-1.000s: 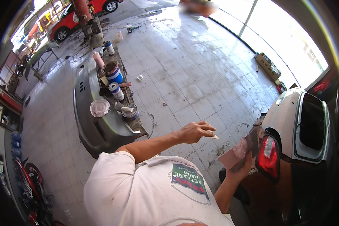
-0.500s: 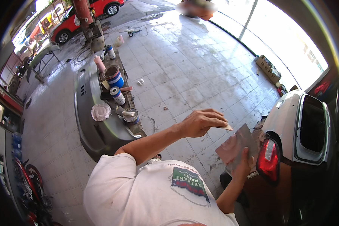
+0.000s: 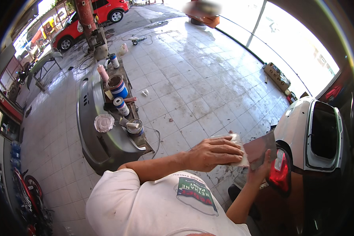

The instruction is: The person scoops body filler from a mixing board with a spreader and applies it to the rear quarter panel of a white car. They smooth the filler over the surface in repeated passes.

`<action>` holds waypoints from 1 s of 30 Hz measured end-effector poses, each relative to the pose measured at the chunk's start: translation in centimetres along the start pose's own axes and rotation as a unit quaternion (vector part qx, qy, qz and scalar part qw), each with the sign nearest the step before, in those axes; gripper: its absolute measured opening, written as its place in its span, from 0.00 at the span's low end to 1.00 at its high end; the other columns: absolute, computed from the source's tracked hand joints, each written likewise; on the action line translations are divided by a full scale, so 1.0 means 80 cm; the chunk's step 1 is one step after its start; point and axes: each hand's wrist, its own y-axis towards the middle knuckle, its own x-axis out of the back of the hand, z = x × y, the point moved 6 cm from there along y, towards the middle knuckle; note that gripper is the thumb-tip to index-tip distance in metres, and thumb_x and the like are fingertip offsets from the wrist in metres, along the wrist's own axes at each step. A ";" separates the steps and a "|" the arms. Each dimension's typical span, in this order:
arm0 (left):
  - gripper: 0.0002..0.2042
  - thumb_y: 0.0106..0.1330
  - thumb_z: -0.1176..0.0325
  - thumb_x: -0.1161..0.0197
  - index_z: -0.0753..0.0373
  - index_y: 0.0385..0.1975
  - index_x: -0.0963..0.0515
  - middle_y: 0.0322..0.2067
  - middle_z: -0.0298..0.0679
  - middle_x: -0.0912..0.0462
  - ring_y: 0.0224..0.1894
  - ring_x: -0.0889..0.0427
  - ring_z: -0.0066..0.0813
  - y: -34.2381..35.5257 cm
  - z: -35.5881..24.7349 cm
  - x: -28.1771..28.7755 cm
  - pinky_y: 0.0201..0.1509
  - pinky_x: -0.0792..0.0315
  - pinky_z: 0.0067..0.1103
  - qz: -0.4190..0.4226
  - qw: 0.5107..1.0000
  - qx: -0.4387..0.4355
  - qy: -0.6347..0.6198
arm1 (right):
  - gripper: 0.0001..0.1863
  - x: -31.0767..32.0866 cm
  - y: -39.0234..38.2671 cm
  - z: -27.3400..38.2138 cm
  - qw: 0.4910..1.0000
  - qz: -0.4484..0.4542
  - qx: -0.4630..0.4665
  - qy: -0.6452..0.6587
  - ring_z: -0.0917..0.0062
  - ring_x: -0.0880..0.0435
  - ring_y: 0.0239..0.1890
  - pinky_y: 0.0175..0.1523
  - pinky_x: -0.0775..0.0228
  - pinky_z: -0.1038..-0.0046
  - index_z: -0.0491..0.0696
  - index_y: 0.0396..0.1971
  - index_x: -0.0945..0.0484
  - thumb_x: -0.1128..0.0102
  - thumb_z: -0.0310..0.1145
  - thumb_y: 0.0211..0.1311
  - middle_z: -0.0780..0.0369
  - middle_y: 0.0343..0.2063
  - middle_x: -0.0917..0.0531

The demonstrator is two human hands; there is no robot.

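My left hand (image 3: 218, 153) reaches across from the left, palm down, its fingers closed on a thin pale spreader (image 3: 244, 160). The spreader is partly hidden by the fingers and smeared by motion. Just to its right, my right hand (image 3: 260, 173) grips a flat rectangular mixing plate (image 3: 269, 142) from below, tilted. Pinkish paste (image 3: 254, 150) coats part of the plate. The spreader is close to the plate's left edge; whether they touch I cannot tell. Behind the right hand sits a red tail light (image 3: 280, 167) on a white car (image 3: 297, 120).
To the left, a grey bumper (image 3: 94, 141) lies by a narrow bench (image 3: 147, 146) holding a blue paint can (image 3: 118, 86), a smaller can (image 3: 121, 106) and a pink bottle (image 3: 102, 73). A crumpled pale cover (image 3: 104, 123) rests on the bumper. A cardboard box (image 3: 277, 76) stands at far right.
My left hand has moved down and slightly right, and its fingers are flatter over the spreader. The plate has shifted right and turned in my right hand.
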 end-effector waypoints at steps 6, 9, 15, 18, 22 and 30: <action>0.21 0.67 0.77 0.28 0.58 0.60 0.13 0.63 0.38 0.13 0.68 0.15 0.40 -0.035 0.048 -0.029 0.73 0.19 0.38 0.011 0.999 0.032 0.041 | 0.29 -0.009 -0.049 -0.087 0.975 0.132 -0.103 0.146 0.64 0.17 0.67 0.71 0.25 0.62 0.42 0.71 0.24 0.42 0.48 0.83 0.55 0.65 0.16; 0.20 0.64 0.80 0.29 0.58 0.56 0.13 0.60 0.38 0.13 0.63 0.14 0.39 -0.116 0.111 -0.042 0.65 0.15 0.35 0.165 0.976 0.094 0.109 | 0.29 0.022 -0.043 -0.090 0.975 0.158 -0.079 0.137 0.64 0.19 0.70 0.72 0.25 0.60 0.42 0.73 0.24 0.41 0.45 0.82 0.55 0.67 0.17; 0.14 0.60 0.81 0.27 0.55 0.44 0.15 0.53 0.33 0.16 0.58 0.12 0.35 -0.030 0.026 -0.010 0.53 0.12 0.33 0.134 0.991 0.016 0.026 | 0.30 0.007 -0.019 0.010 0.986 0.009 0.110 -0.124 0.59 0.18 0.69 0.75 0.27 0.54 0.37 0.74 0.28 0.40 0.40 0.82 0.53 0.68 0.19; 0.19 0.61 0.81 0.28 0.53 0.50 0.13 0.57 0.32 0.12 0.60 0.12 0.37 0.006 0.070 0.028 0.55 0.11 0.32 0.121 0.987 0.010 0.104 | 0.31 -0.018 -0.045 0.025 0.985 0.134 0.088 -0.061 0.63 0.19 0.70 0.73 0.26 0.58 0.40 0.75 0.29 0.37 0.39 0.80 0.52 0.69 0.19; 0.25 0.61 0.81 0.29 0.47 0.56 0.09 0.58 0.28 0.07 0.64 0.12 0.36 0.056 0.057 0.039 0.63 0.12 0.33 0.074 0.995 -0.028 0.054 | 0.29 -0.045 -0.073 0.020 0.947 0.115 0.146 -0.260 0.65 0.18 0.67 0.70 0.25 0.62 0.37 0.72 0.25 0.35 0.38 0.79 0.51 0.68 0.19; 0.17 0.63 0.79 0.27 0.47 0.46 0.06 0.53 0.26 0.05 0.61 0.10 0.30 -0.062 0.062 -0.053 0.72 0.19 0.35 0.168 0.984 0.062 -0.011 | 0.23 0.020 -0.034 -0.013 0.947 -0.203 0.089 -0.234 0.68 0.14 0.58 0.62 0.21 0.63 0.35 0.61 0.20 0.35 0.40 0.80 0.54 0.58 0.14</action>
